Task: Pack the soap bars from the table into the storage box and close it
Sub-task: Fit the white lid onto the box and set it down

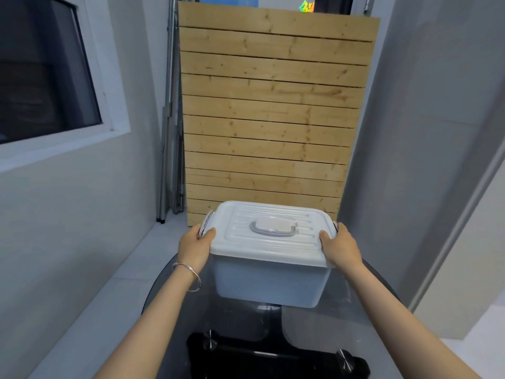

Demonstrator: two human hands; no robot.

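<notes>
Storage box (273,280) filling the middle of the round glass worktop (314,332), left hand (195,248) and right hand (341,250) gripping its two ends, bare glass at lower centre between the forearms, slatted wooden panel (270,119) close behind at upper centre, left wall (68,214) and right wall (423,132) hemming both frame sides.

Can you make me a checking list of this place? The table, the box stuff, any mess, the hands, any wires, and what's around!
Surface: round dark glass table, black base showing through it.
Job's things: white storage box on the table, lid on, grey handle flat on top; no soap bars seen.
Clutter: nothing seen.
Hands: left hand, wearing a bracelet, grips the lid's left end; right hand grips its right end.
Cables: nothing seen.
Surroundings: wooden slat panel standing behind, metal poles beside it, window on the left wall.
</notes>
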